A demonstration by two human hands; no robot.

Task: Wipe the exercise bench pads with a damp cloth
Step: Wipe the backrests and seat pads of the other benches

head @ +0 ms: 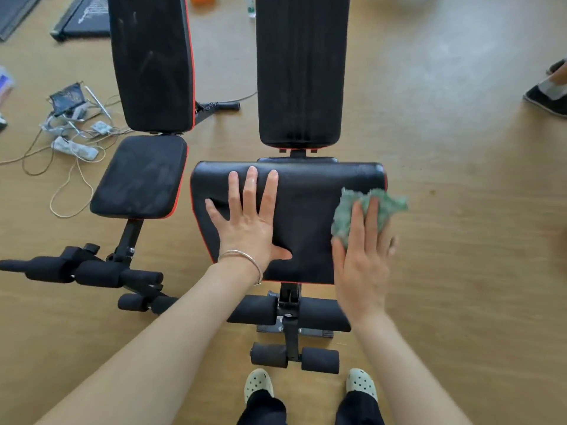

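Observation:
A black seat pad (306, 210) with red trim sits in the middle, its long black back pad (302, 72) reaching away from me. My left hand (248, 222) lies flat on the seat pad's left half, fingers spread, holding nothing. My right hand (363, 256) presses a crumpled green cloth (365, 210) against the seat pad's right edge, fingers flat over it. A second bench stands to the left, with a dusty seat pad (141, 179) and back pad (152, 62).
Black foam leg rollers (294, 314) sit below the seat pad, near my feet in pale clogs (259, 384). Cables, a power strip (75, 148) and small parts litter the wooden floor at left. Another person's shoe (544, 99) shows at the right edge.

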